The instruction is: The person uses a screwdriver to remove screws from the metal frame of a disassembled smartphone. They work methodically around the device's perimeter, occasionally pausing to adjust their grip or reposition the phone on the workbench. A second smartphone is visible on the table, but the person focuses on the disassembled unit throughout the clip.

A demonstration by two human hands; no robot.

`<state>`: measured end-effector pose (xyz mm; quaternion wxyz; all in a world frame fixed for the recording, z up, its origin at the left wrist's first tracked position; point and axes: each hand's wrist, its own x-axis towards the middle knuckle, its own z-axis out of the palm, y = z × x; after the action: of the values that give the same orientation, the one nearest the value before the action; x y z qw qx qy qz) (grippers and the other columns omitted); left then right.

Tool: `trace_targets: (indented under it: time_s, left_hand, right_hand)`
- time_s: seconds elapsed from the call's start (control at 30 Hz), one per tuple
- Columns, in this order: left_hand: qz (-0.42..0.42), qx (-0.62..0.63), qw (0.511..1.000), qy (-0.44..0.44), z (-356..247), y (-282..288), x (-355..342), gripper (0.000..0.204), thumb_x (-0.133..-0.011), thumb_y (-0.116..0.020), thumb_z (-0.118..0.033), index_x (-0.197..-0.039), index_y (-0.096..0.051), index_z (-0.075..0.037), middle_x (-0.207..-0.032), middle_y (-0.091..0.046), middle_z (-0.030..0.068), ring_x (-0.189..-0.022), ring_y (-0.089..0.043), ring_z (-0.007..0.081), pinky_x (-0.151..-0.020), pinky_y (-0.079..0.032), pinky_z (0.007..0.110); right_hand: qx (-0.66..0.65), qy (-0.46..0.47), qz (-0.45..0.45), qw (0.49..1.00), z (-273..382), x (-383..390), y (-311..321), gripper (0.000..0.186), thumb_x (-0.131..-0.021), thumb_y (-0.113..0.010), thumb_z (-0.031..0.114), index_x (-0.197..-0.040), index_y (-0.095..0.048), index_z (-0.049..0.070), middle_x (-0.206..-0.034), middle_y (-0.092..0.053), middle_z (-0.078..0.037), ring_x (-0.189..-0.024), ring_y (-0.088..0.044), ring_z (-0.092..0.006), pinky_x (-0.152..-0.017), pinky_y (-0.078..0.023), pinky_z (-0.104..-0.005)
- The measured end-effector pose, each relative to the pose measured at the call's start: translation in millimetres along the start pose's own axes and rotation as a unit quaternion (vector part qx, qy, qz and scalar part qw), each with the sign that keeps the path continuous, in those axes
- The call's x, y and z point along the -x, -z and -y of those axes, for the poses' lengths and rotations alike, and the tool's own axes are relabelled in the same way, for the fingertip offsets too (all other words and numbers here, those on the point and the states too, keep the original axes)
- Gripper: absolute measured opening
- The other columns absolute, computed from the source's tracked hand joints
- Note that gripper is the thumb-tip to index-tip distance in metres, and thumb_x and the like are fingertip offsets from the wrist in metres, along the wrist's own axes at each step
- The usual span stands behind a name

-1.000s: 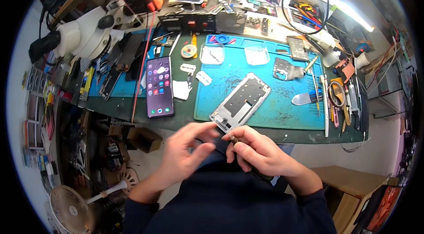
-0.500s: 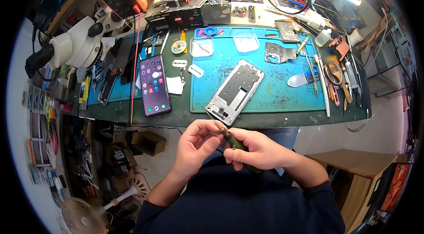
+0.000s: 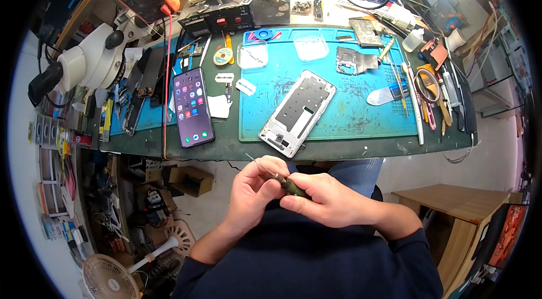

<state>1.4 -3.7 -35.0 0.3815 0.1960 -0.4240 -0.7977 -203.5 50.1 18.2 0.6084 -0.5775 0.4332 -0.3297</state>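
Note:
My right hand (image 3: 333, 200) is wrapped round the dark green handle of a thin-shafted tool (image 3: 292, 188), just in front of the table edge. Its metal collar and slim shaft point up and to the left. My left hand (image 3: 255, 189) closes its fingers and thumb about the collar and the base of the shaft; the shaft's tip sticks out past the fingers. Part of the handle is hidden under my right hand. Beyond my hands, a silver phone frame (image 3: 294, 115) lies aslant on the blue work mat (image 3: 350, 115), apart from the tool.
Left of the mat lies a lit smartphone (image 3: 193, 108), with razor blades (image 3: 245, 86) and a solder reel (image 3: 222, 57) close by. Two clear plastic boxes (image 3: 310, 46) rest on the mat. Tweezers, tape and hand tools crowd the right. A microscope (image 3: 93, 59) stands at left.
The tool's shaft now points further left and shows more beyond my left fingers. Both hands have shifted slightly, and my right hand covers more of the handle. The whole view has moved a little.

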Motion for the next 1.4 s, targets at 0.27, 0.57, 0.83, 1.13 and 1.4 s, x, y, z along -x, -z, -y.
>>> trace_targets:
  time_s: [0.27, 0.57, 0.83, 1.13, 1.4]
  left_hand:
    - [-0.033, -0.066, 0.997, 0.004, 0.1, -14.4, 6.7, 0.033, -0.107, -0.072, -0.028, -0.122, -0.069, 0.001, -0.127, -0.064, 0.0109, -0.096, -0.061, 0.0102, -0.084, -0.053, 0.025]
    - [-0.008, -0.131, 0.989, -0.074, 7.5, -15.5, 13.9, 0.035, -0.106, -0.071, -0.033, -0.105, -0.073, 0.002, -0.117, -0.072, 0.0153, -0.106, -0.067, 0.0206, -0.094, -0.056, 0.035]
    - [0.116, -0.183, 0.954, -0.207, -11.4, -31.3, 6.3, 0.032, -0.106, -0.070, -0.031, -0.092, -0.074, -0.003, -0.100, -0.078, 0.0108, -0.096, -0.071, 0.0284, -0.088, -0.053, 0.041]
    - [0.223, -0.130, 0.943, -0.213, -9.5, -32.0, -19.9, 0.030, -0.105, -0.072, -0.031, -0.109, -0.076, -0.001, -0.117, -0.077, 0.0158, -0.108, -0.071, 0.0307, -0.094, -0.054, 0.044]
    - [0.018, -0.089, 0.995, -0.028, -12.8, -7.3, -33.4, 0.043, -0.114, -0.056, -0.029, -0.136, -0.065, 0.007, -0.129, -0.073, 0.0248, -0.121, -0.070, 0.0286, -0.108, -0.054, 0.045]
  right_hand:
    - [-0.014, -0.015, 0.012, 1.000, 1.6, 7.3, 2.5, 0.036, -0.111, -0.061, 0.033, -0.108, -0.056, -0.003, -0.090, -0.066, -0.023, -0.086, -0.066, -0.0454, -0.075, -0.052, -0.0486]
    - [-0.005, 0.022, 0.043, 0.999, 1.2, 17.1, 0.7, 0.036, -0.112, -0.060, 0.034, -0.114, -0.058, -0.002, -0.091, -0.065, -0.020, -0.083, -0.067, -0.0393, -0.076, -0.053, -0.0467]
    - [-0.283, -0.048, 0.245, 0.926, 5.3, 27.9, 8.4, 0.036, -0.114, -0.059, 0.033, -0.125, -0.064, -0.001, -0.077, -0.060, 0.000, -0.057, -0.055, -0.0062, -0.054, -0.046, -0.0258]
    - [-0.471, -0.011, 0.319, 0.822, -16.3, 23.4, 12.3, 0.041, -0.115, -0.054, 0.026, -0.137, -0.055, -0.008, -0.081, -0.056, 0.001, -0.055, -0.051, -0.0043, -0.055, -0.043, -0.0218]
    - [-0.247, -0.067, 0.074, 0.964, -17.3, 22.9, 28.3, 0.044, -0.119, -0.041, 0.037, -0.131, -0.057, -0.002, -0.079, -0.054, 0.000, -0.061, -0.050, -0.0060, -0.058, -0.043, -0.0233]
